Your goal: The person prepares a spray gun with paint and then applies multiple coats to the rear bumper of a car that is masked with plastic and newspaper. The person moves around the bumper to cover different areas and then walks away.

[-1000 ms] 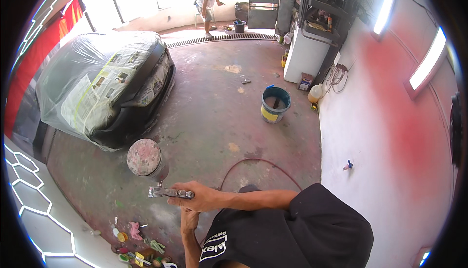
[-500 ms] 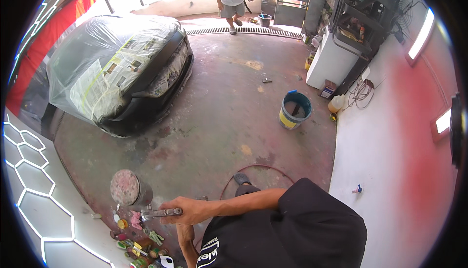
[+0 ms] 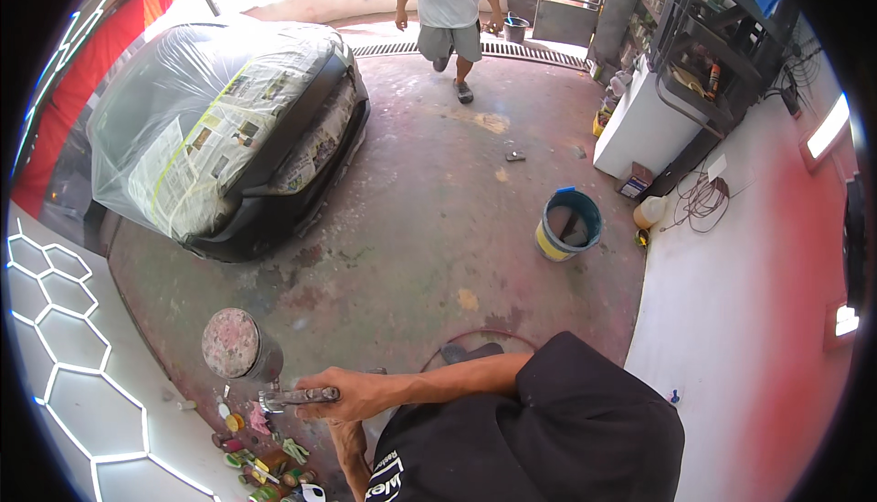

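My right hand (image 3: 354,394) is wrapped round the handle of a metal spray gun (image 3: 300,396), its silver front end pointing left. Directly below is my left hand (image 3: 349,440), mostly hidden behind the right one, so its fingers do not show. Just beyond the gun stands a round drum (image 3: 231,342) with a paint-spattered top. Beside it on the floor lie a pink crumpled cloth (image 3: 258,418) and several cans and bottles (image 3: 274,467).
A car covered in plastic film and newspaper (image 3: 228,137) stands far left. A co-worker (image 3: 450,9) walks at the back. A bucket of dark liquid (image 3: 568,223) stands right of centre. A red hose (image 3: 484,331) curves near my foot. Shelving (image 3: 699,73) lines the right wall.
The co-worker has come nearer from the back. My view has shifted slightly, moving the bucket and shelving rightward in the picture. The spray gun stays in my right hand, in nearly the same place.
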